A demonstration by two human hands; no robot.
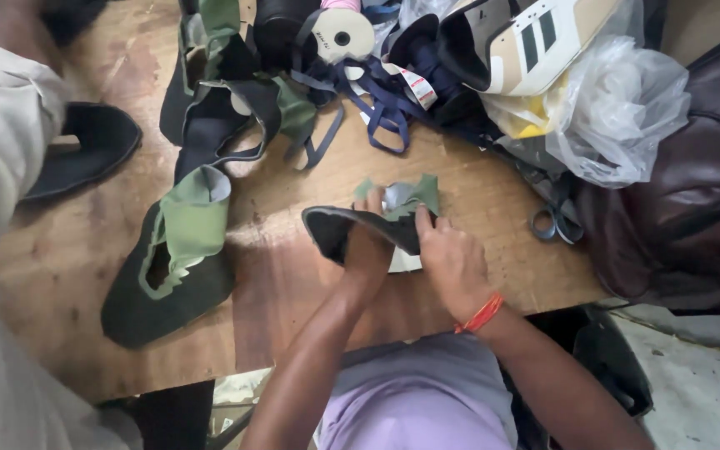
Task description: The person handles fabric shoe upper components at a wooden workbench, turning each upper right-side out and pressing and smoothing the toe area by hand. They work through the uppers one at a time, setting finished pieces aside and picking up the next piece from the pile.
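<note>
Left hand grip: the left hand [367, 242] is clenched on the dark shoe upper [352, 227], fingers curled over its near edge, thumb up by the green lining.
Right hand grip: the right hand [452, 262] grasps the same dark shoe upper at its right end, fingertips pressed onto the top edge; an orange band [482, 313] circles the wrist.
Held piece: the dark shoe upper is lifted just above the surface, near the middle of the scene, with a green fabric piece [414, 193] standing up behind it and a pale sheet [404, 262] under the hands.
Surface: a worn wooden surface [285, 283] carries everything.
Left of the hands: a green and dark shoe upper [172, 267] lies flat, well apart from the grip.
Far side: navy straps [381, 104], a white tape roll [342, 35] and more dark uppers are heaped together.
Far right: a clear plastic bag [618, 108] and a white striped shoe [535, 37]; grey scissors [553, 223] lie just beside the bag's near edge.
Right edge: a brown leather bag [693, 208].
Left edge: another person's pale sleeve [2, 167].
</note>
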